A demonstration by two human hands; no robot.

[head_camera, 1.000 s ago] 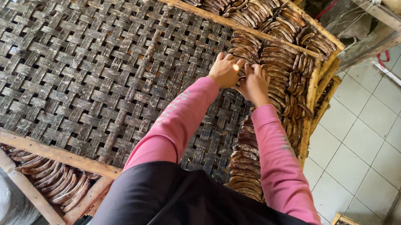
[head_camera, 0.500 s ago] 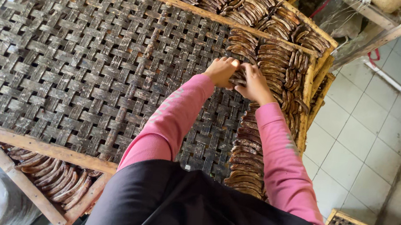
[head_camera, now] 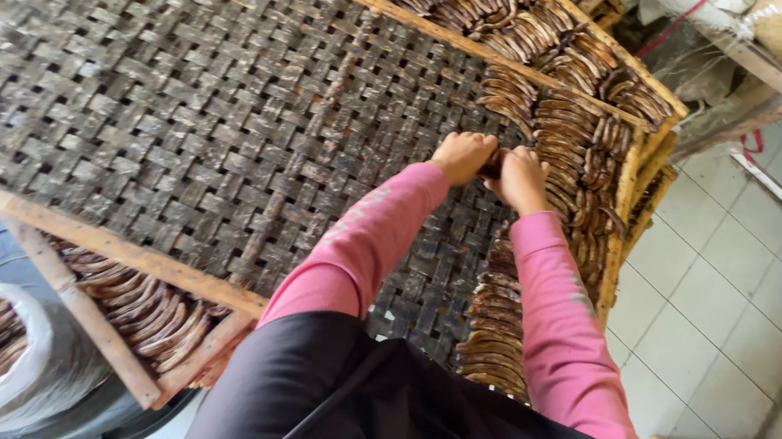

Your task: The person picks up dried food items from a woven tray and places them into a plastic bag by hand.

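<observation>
White floor tiles (head_camera: pixel 714 315) show at 3 o'clock of a woven tray (head_camera: pixel 177 117). Both hands meet at its right side, left hand (head_camera: pixel 462 154) and right hand (head_camera: pixel 518 178) with fingers curled onto one brown strip (head_camera: pixel 493 165), rows of strips (head_camera: pixel 567 137) just beside at 2 o'clock.

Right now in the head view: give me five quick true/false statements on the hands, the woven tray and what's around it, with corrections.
1. Both hands, the left hand and right hand, are close together over the woven tray. True.
2. The brown curved pieces fill the whole top tray. False: they sit along its right side; the rest of the weave is bare.
3. The sleeves are pink. True.
4. The white bag at lower left is empty. False: it holds more brown curved pieces.
5. The floor on the right is bare soil. False: it is pale tile.
</observation>
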